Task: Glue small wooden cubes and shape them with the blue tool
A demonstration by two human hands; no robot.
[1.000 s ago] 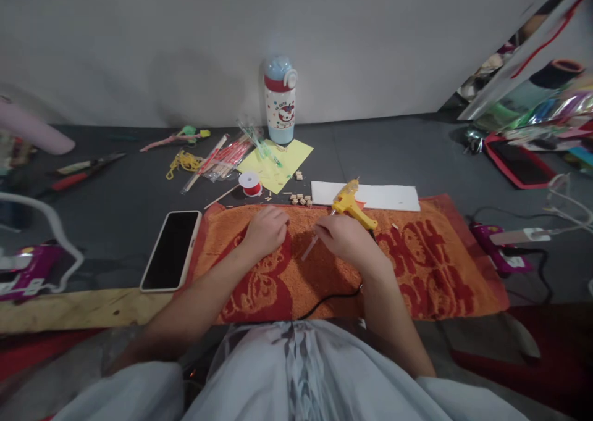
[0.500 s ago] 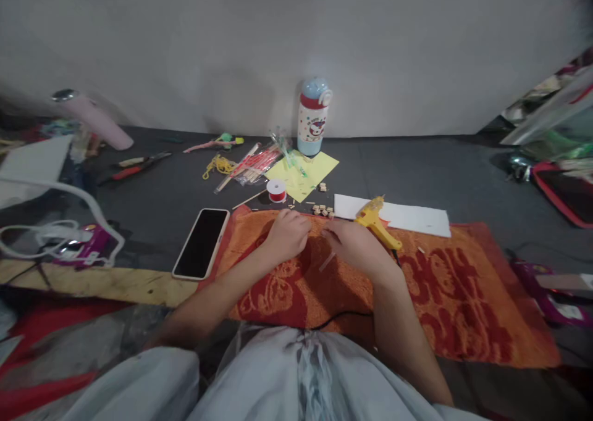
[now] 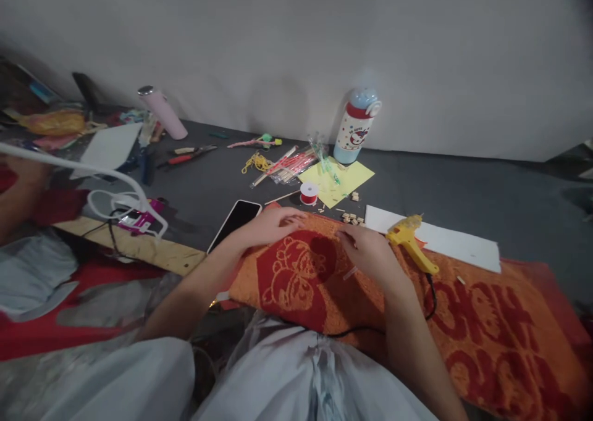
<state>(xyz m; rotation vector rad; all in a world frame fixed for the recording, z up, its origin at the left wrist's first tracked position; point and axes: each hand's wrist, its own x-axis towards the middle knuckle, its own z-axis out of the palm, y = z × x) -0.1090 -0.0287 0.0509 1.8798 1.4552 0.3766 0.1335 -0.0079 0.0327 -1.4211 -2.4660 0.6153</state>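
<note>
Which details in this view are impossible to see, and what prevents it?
Head view:
Right hand: its back hides the fingers on the thin clear stick.
Left hand: it covers whatever lies under it on the towel.
Small wooden pieces: too small to tell their shape.
Bottle: blur makes its print unreadable.
Towel: cut off by the right edge.
</note>
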